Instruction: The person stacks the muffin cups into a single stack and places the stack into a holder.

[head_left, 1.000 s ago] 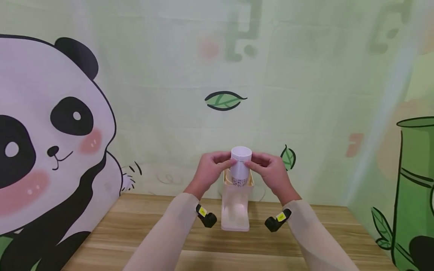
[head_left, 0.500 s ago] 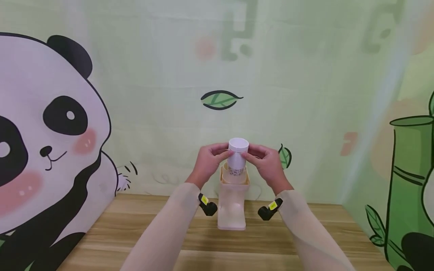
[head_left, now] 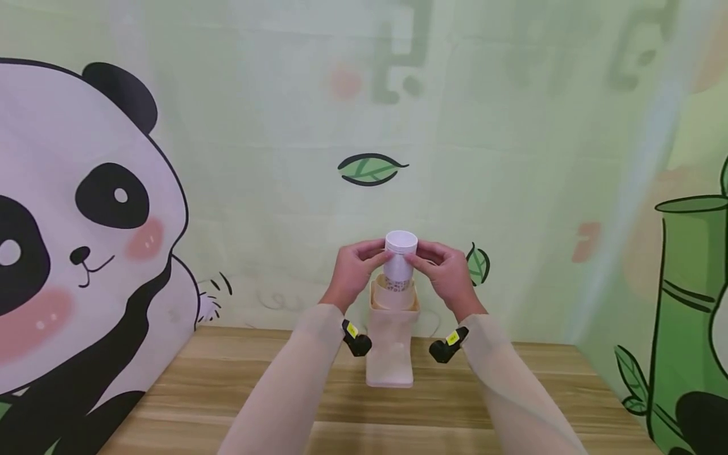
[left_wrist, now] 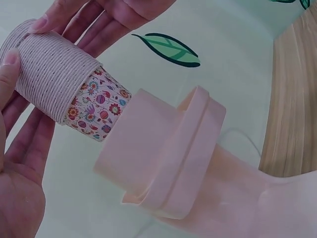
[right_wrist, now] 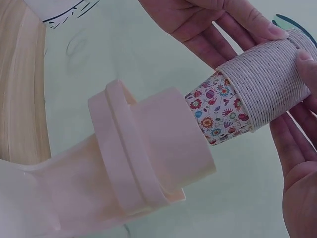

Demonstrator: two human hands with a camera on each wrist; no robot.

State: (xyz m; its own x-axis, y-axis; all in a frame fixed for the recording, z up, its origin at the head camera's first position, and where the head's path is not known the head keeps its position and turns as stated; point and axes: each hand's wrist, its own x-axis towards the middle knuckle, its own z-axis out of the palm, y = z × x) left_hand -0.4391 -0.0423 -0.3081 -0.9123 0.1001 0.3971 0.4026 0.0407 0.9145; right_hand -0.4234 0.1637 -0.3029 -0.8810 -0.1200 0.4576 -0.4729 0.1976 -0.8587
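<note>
A stack of nested paper cups (head_left: 399, 268) stands mouth up between my two hands, its flower-printed lowest cup (left_wrist: 99, 106) pointing down. My left hand (head_left: 355, 268) grips the stack near the top from the left, thumb in front. From the right, my right hand (head_left: 449, 275) grips it the same way. Directly under the stack is a pale pink cup dispenser (head_left: 390, 347) with a round tube (right_wrist: 171, 139) on top. The lowest cup's bottom is at the tube's mouth; how far it sits inside cannot be seen.
The dispenser stands on a wood-grain table (head_left: 261, 379), close to its back edge. Behind hangs a green backdrop cloth (head_left: 273, 158) printed with a panda, leaves and bamboo. Each sleeve carries a black wrist camera (head_left: 449, 346).
Both hands have risen slightly with the cup stack, and its lower end has gone from in front of the dispenser's top to the tube's mouth. Little differs over the last half second.
</note>
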